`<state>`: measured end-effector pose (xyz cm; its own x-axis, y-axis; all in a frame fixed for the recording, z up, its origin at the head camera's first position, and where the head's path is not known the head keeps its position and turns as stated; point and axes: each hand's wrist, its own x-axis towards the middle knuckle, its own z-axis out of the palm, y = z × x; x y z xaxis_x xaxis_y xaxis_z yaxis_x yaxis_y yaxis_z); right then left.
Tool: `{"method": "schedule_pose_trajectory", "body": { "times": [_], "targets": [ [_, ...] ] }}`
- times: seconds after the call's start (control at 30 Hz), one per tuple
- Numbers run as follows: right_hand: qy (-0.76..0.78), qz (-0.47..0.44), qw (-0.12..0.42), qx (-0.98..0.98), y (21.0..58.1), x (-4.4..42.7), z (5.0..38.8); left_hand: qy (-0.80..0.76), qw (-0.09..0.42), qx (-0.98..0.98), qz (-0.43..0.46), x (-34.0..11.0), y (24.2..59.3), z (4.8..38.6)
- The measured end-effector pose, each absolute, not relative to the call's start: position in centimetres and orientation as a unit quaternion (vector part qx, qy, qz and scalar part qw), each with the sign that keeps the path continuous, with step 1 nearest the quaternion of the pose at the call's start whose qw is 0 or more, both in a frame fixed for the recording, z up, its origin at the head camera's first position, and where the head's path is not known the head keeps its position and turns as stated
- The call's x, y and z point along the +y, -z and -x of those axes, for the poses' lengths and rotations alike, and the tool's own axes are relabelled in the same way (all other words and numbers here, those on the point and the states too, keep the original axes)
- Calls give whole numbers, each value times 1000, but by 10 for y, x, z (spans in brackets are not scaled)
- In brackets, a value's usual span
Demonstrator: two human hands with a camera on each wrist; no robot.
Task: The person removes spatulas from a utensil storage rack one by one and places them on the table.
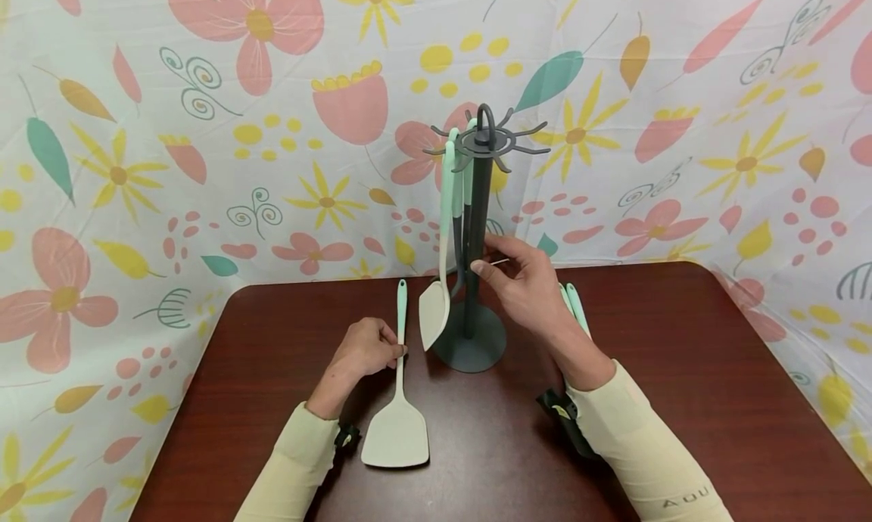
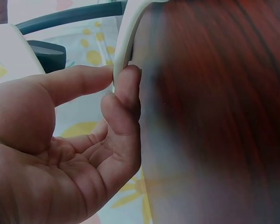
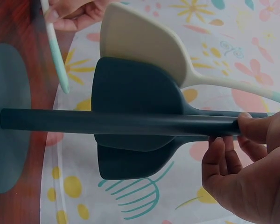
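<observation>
My left hand (image 1: 368, 348) pinches the shaft of a cream turner (image 1: 397, 435) with a mint handle, its wide blade toward me. In the left wrist view the thumb and fingers meet at the cream shaft (image 2: 126, 35). Right of it stands a dark grey utensil stand (image 1: 481, 227) with a ring of hooks on top. My right hand (image 1: 527, 287) grips its pole, thumb in front and fingertips partly hidden behind. From the hooks hangs a cream spatula (image 1: 436, 310) with a mint handle. Two dark spatulas (image 3: 135, 93) hang beside it, close to the pole.
Mint handles (image 1: 577, 306) of other utensils show on the brown table (image 1: 272, 393) behind my right forearm, their lower parts hidden. Behind the table hangs a flower-print cloth (image 1: 327, 227). The stand's round base (image 1: 477, 355) rests on the table.
</observation>
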<state>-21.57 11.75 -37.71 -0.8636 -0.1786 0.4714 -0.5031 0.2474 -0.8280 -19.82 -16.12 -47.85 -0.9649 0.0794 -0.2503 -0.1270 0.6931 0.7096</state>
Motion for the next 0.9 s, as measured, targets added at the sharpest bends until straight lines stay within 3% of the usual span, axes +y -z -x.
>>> {"method": "schedule_pose_trajectory", "body": {
  "times": [0.9],
  "targets": [
    [-570,-225,148,-777,379,118,216,-412,157,897,18,-164,486,202]
  ]
}}
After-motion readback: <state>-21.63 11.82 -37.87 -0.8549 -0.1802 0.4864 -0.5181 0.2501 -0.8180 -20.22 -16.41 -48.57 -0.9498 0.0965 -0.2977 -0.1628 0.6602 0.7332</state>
